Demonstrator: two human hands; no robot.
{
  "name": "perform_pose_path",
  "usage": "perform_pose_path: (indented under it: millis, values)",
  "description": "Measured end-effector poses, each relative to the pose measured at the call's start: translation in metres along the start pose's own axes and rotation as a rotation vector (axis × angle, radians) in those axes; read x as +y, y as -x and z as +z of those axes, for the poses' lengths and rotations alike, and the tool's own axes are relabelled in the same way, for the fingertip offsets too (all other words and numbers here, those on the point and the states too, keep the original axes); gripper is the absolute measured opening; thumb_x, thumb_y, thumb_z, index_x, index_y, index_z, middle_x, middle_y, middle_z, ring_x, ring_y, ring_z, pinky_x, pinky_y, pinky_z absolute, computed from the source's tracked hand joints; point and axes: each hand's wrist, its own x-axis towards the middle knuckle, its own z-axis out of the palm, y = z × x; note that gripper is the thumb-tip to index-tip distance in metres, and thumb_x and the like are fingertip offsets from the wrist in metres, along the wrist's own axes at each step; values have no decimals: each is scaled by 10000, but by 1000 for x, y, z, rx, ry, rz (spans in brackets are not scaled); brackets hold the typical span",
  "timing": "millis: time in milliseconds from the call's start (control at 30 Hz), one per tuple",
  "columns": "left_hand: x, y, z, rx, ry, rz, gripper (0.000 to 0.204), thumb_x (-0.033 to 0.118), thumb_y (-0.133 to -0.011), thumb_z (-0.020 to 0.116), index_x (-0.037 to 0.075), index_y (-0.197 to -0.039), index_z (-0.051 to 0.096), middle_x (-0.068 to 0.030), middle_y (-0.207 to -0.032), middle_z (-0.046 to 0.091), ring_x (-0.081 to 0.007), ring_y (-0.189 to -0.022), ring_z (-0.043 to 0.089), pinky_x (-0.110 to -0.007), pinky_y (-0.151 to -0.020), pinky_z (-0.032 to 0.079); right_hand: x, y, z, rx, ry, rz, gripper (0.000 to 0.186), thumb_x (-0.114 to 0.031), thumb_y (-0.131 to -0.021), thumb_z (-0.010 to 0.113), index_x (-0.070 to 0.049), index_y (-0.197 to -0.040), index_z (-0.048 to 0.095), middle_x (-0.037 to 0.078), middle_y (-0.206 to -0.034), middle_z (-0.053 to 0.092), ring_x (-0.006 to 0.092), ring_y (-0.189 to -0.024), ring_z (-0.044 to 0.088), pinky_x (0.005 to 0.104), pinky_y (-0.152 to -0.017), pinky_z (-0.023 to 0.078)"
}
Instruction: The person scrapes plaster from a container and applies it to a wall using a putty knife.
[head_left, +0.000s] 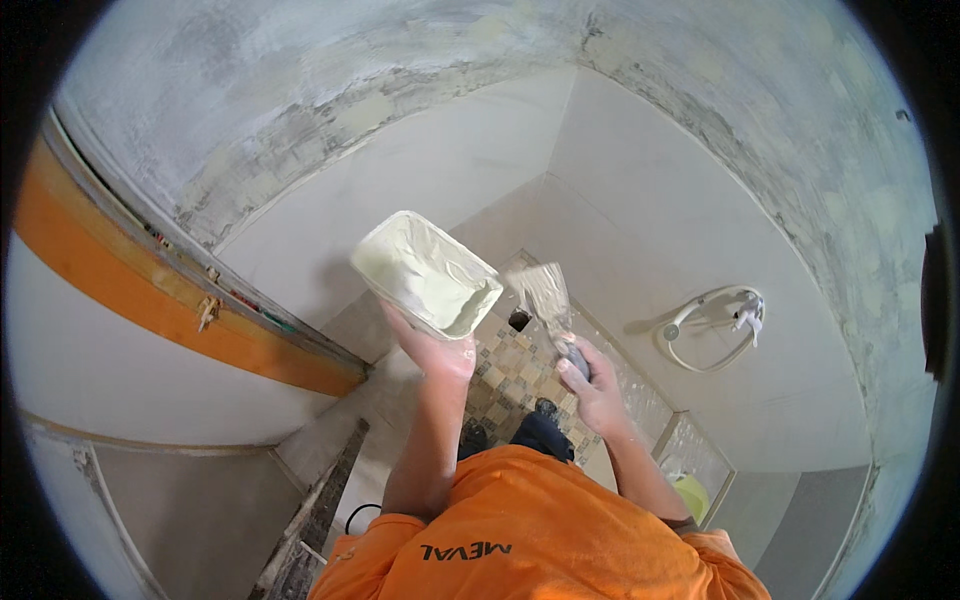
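Observation:
My left hand (pixel 437 347) supports a white rectangular tub (pixel 385 285) from below, tilted so its inside shows. Pale cream filler (pixel 430 265) coats the tub's walls and fills much of it. Most of my left fingers are hidden under the tub. In my right hand (pixel 595 388) is a putty knife (pixel 543 290), gripped by its dark handle with the blade pointing up and away from me. Filler is smeared over that blade, which is just right of the tub's corner; it looks slightly blurred. White residue marks my fingers.
Light wall panels (pixel 660 190) surround me, with patchy plastered wall (pixel 330 80) above them. At right a hand shower with a looped hose (pixel 710 330) hangs on the wall. Mosaic tiles (pixel 510 370) cover the floor around a dark square hole (pixel 519 319). An orange-edged door frame (pixel 150 270) stands left; a yellow-green bucket (pixel 690 495) sits low right.

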Motion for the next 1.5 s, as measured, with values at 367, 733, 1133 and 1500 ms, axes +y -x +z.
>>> perform_pose_path:
  millis: [367, 733, 1133, 1500]
  values:
    - [-40, 20, -3, 85, 138, -68, 730, 642, -1067, 311, 156, -1612, 324, -87, -1593, 400, -320, -1446, 424, -505, -1154, 390, -10, -4, 47, -67, 818, -171, 558, -38, -916, 568, 98, -1416, 361, 298, -1228, 534, 504, -1062, 616, 556, -848, 540]
    - [16, 1, -18, 39, -66, 153, 732, 615, -1100, 276, 145, -1659, 227, -92, -1672, 321, -300, -1536, 330, -489, -1235, 348, 25, 2, 15, -94, 640, -104, 553, -61, -921, 587, -5, -1428, 373, 330, -1144, 576, 536, -1102, 583, 570, -927, 483]
    - [-23, 18, -6, 97, 169, -5, 816, 704, -1060, 224, 155, -1663, 204, -102, -1684, 281, -332, -1552, 294, -518, -1268, 271, 1, -32, 69, -97, 563, -262, 466, 34, -905, 563, 84, -1316, 349, 364, -1091, 522, 568, -1020, 549, 580, -893, 463]
    - [32, -1, -3, 80, 14, 168, 726, 601, -1107, 260, 100, -1631, 274, -118, -1627, 371, -315, -1474, 423, -479, -1217, 380, 59, 5, 30, -108, 600, -60, 398, -61, -930, 591, 4, -1298, 456, 292, -1074, 590, 492, -996, 615, 549, -856, 488]
